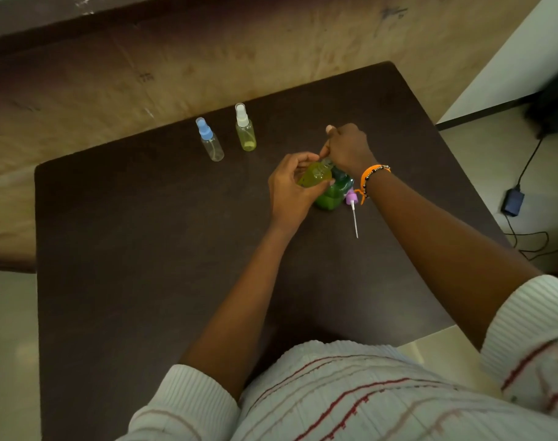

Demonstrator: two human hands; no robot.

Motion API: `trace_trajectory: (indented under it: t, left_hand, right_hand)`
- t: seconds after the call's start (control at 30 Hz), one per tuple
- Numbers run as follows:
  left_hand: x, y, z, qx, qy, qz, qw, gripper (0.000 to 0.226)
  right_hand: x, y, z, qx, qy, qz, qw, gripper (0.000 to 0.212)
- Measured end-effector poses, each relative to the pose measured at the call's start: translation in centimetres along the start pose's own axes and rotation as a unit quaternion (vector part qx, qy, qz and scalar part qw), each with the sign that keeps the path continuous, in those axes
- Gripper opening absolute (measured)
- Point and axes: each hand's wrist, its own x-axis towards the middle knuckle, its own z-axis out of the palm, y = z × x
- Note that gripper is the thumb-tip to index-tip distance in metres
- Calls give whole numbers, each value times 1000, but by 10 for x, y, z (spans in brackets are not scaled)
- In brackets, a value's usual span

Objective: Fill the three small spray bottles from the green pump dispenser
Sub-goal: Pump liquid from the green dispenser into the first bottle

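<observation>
- Tilting in the left hand (287, 192): clear plastic spray bottle (314, 174), yellow-green liquid inside.
- Pressing down, right hand (346, 148) is closing over the green pump dispenser (330, 198).
- Lying beside it: lilac spray cap (351, 198), thin tube.

On the dark brown table (144, 249), the left hand (288, 194) holds a small yellow-green filled clear plastic bottle (314, 175) tilted against the green translucent pump dispenser (333, 194), whose top the right hand (347, 149) covers. Beside the dispenser lies a purple spray cap with a white dip tube (352, 206).
</observation>
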Motion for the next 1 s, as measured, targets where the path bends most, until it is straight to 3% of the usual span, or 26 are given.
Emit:
trace_trajectory:
  t: [0.4, 0.7, 1.0]
  left_hand:
    - [0, -2, 0, 1, 1, 5, 1000, 42]
    - [1, 0, 0, 7, 2, 12, 1000, 42]
    - [-1, -3, 0, 21, -1, 7, 1000, 43]
  right_hand:
    - [7, -1, -3, -21, -50, 6, 998, 47]
    - [0, -5, -2, -28, -19, 5, 999, 42]
    - [-3, -5, -10, -13, -73, 22, 997, 55]
